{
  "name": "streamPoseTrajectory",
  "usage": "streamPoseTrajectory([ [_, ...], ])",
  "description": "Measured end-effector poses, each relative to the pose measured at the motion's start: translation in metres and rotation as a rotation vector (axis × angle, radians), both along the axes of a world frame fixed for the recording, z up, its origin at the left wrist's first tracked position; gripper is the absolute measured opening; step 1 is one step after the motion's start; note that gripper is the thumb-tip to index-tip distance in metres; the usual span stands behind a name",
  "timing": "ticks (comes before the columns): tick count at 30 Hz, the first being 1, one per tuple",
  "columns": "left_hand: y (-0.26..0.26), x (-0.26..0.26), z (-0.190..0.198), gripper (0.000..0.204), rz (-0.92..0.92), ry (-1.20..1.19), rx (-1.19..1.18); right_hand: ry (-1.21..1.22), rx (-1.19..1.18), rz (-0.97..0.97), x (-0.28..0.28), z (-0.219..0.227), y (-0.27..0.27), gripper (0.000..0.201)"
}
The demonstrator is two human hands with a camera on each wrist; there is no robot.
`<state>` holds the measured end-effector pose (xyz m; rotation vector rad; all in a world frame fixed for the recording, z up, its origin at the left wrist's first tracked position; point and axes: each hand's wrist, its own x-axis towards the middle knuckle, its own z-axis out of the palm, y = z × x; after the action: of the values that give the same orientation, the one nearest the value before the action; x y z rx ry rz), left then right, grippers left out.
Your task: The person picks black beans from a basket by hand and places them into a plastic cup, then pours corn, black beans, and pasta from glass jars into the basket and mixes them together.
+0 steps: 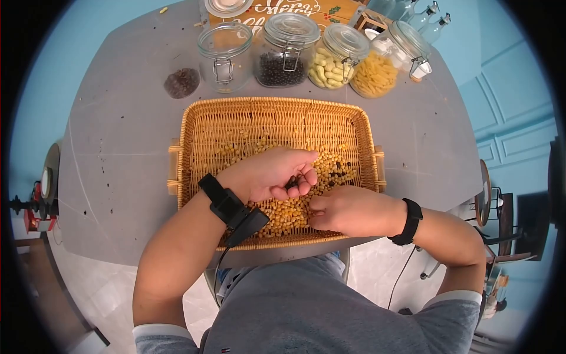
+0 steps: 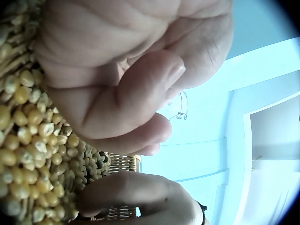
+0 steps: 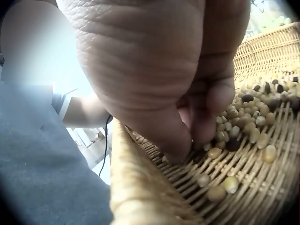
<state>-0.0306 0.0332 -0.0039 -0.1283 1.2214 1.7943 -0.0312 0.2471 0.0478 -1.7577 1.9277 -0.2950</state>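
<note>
A wicker basket [image 1: 194, 127] holds a spread of yellow corn kernels [image 1: 289, 215] with some black beans [image 1: 339, 172] mixed in. Over its middle, my left hand [image 1: 277, 171] is turned palm up, fingers curled round a few dark beans [image 1: 292, 182]. In the left wrist view its curled fingers [image 2: 126, 98] hide those beans. Lower and to the right, my right hand [image 1: 354, 209] reaches down among the kernels near the basket's front edge. Its thumb and fingers [image 3: 173, 136] point at the woven floor in the right wrist view; I cannot tell whether they pinch anything.
Behind the basket stand an open glass jar [image 1: 224, 59], a jar of black beans [image 1: 284, 62], one of peanuts [image 1: 333, 62] and one of pasta [image 1: 377, 74]. A small dark heap [image 1: 181, 82] lies on the grey table [image 1: 130, 147] left of them. Glass bottles [image 1: 433, 23] stand at the back right.
</note>
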Motion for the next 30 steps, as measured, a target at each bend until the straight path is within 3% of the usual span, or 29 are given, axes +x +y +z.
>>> streamPoseTrajectory([
  [9,0.001,0.0,0.0,0.047,-0.031,0.015,-0.021,0.119,0.054,-0.048,-0.004,0.001,0.006,0.006],
  [12,0.004,0.0,-0.002,0.048,-0.062,0.033,-0.043,-0.158,-0.229,-0.327,-0.016,0.011,0.004,0.009],
  [15,0.008,0.004,0.007,0.048,-0.016,0.02,-0.02,-0.239,-0.401,-0.449,-0.014,0.023,-0.005,0.016],
  [17,0.008,0.002,0.005,0.049,-0.048,-0.005,-0.029,-0.208,-0.419,-0.445,-0.015,0.022,0.0,0.014],
  [19,0.005,0.001,0.003,0.05,-0.069,-0.033,-0.038,-0.096,-0.18,-0.285,-0.016,0.02,0.01,0.015],
  [22,0.002,0.001,0.001,0.049,-0.06,0.015,-0.021,-0.021,-0.022,-0.171,-0.006,0.01,0.013,0.007],
  [30,0.002,0.0,0.002,0.047,-0.056,0.007,-0.039,0.164,-0.027,-0.067,0.0,-0.009,0.009,0.007],
])
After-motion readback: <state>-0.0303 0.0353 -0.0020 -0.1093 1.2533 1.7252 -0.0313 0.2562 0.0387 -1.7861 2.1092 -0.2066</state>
